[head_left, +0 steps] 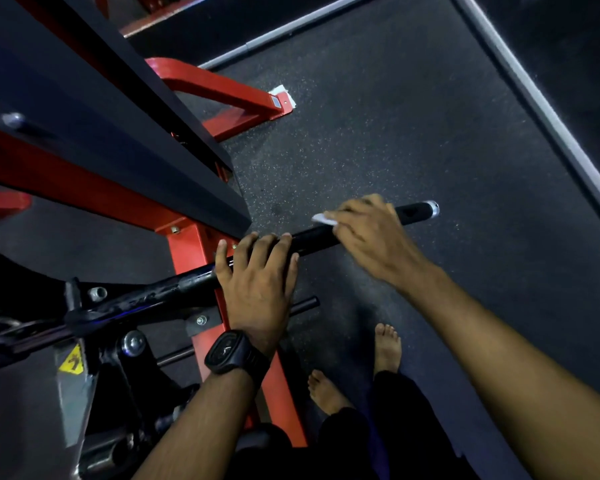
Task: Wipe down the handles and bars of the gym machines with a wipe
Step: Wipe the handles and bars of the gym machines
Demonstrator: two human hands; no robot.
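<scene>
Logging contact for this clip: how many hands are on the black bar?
2. The left hand grips the bar by the red frame; the right hand holds a wipe nearer its tip.

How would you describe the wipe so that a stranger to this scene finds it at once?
From the red machine frame a black handle bar runs right to a silver end cap. Near that cap the right hand holds a small white wipe on the bar, one corner showing. It is the only white thing on the bar; the other white patch lies on the floor.
</scene>
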